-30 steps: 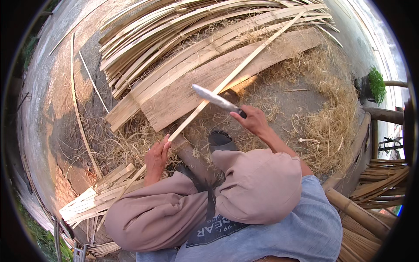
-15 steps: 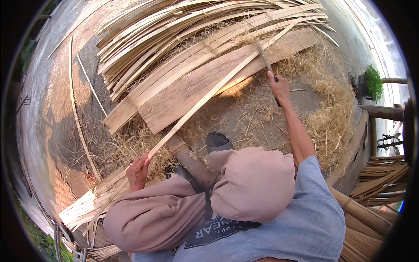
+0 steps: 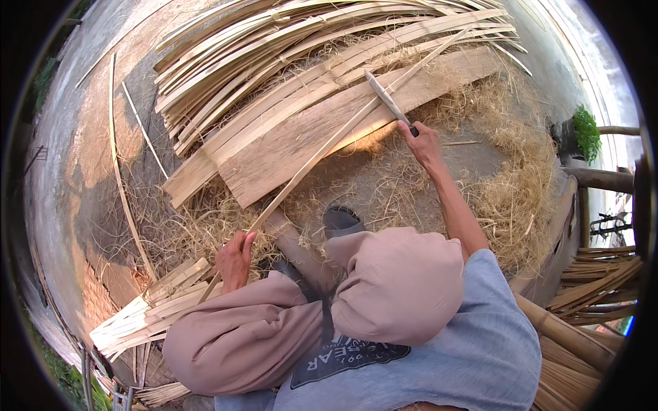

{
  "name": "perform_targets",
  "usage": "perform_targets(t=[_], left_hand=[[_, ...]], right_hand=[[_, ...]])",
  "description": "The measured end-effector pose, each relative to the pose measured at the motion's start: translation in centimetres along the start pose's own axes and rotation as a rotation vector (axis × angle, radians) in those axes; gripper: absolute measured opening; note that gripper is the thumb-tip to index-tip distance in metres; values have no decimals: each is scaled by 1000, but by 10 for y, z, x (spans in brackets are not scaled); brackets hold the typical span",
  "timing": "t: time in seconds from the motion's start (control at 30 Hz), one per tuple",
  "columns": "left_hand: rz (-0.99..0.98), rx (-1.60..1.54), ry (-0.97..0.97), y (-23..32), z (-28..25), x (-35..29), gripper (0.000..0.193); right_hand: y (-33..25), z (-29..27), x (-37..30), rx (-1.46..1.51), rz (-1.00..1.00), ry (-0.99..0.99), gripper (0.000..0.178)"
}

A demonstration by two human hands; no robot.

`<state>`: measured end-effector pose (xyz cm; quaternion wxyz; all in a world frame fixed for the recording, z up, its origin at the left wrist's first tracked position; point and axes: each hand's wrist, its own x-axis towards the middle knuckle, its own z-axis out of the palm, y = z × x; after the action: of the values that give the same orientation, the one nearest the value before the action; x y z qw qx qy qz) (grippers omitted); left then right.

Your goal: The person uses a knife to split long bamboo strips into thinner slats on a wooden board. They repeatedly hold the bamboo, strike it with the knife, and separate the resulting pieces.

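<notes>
My left hand (image 3: 235, 261) grips the near end of a long, thin bamboo strip (image 3: 295, 181), close to my left knee. The strip slants away to the upper right across a wide wooden board (image 3: 288, 154). My right hand (image 3: 422, 146) is closed round the dark handle of a knife (image 3: 388, 96). Its long blade lies across the strip over the board and points to the upper left. Several wider pale slats (image 3: 253, 133) lie beside the board on its far side.
A large heap of split strips (image 3: 226, 75) lies beyond the board. Curly shavings (image 3: 510, 185) cover the ground at right and around my feet. More cut strips (image 3: 154, 312) lie left of my knee. A bamboo pole (image 3: 569, 332) and a stack of strips (image 3: 596, 281) stand at right.
My right hand has brought the knife left and nearer, its blade turning further left across the strip. My left hand has moved slightly right, and the strip has turned with its narrow side up.
</notes>
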<state>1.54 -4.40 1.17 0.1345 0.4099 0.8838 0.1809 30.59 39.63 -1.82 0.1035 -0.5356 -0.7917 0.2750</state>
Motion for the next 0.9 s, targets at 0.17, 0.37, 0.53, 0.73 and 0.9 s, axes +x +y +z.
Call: perform_targets(t=[0.17, 0.37, 0.53, 0.73, 0.9], left_hand=[[-41, -53, -10, -6, 4, -3, 36], [-112, -90, -132, -55, -31, -25, 31], [116, -52, 213, -41, -9, -14, 21], [35, 30, 214, -37, -8, -5, 37], [62, 43, 393, -18, 13, -6, 47]], right_hand=[[-40, 31, -24, -26, -153, -98, 69], [49, -40, 40, -59, 161, 205, 73], [8, -25, 38, -115, -70, 173, 72], [-19, 28, -25, -89, -101, 100, 64], [-2, 41, -27, -40, -46, 117, 71]])
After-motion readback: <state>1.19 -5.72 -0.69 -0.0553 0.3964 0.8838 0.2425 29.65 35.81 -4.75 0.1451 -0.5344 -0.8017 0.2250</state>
